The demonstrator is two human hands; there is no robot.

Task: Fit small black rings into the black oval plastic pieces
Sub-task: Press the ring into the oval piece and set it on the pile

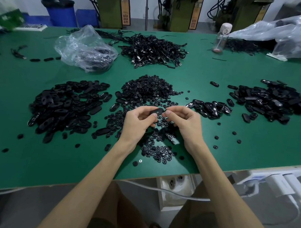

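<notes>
Alignment decides this step. The black oval piece (156,112) is held just above the table (250,146), over the near scatter of small black rings (158,152), between the two hands. Its long axis runs left to right, the right end pointing slightly farther away, and its broad face is turned up toward the camera. A small round spot shows on that face beside the left thumb, probably the seat for a ring.

The left hand (138,123) has its fingers clamped on the piece, thumb on top and fingers curled beneath. The right hand (182,123) brings thumb and forefinger together at the piece's right tip and appears to nip it. Whether a ring also sits between those fingertips is too small to tell.

To do this well, the left grip should keep the face level and the seat uncovered. The ring should meet the seat flat and be pressed straight down, not at a slant.

The main ring heap (147,90) lies just beyond the hands. Piles of oval pieces lie to the left (63,106) and far right (270,101).
</notes>
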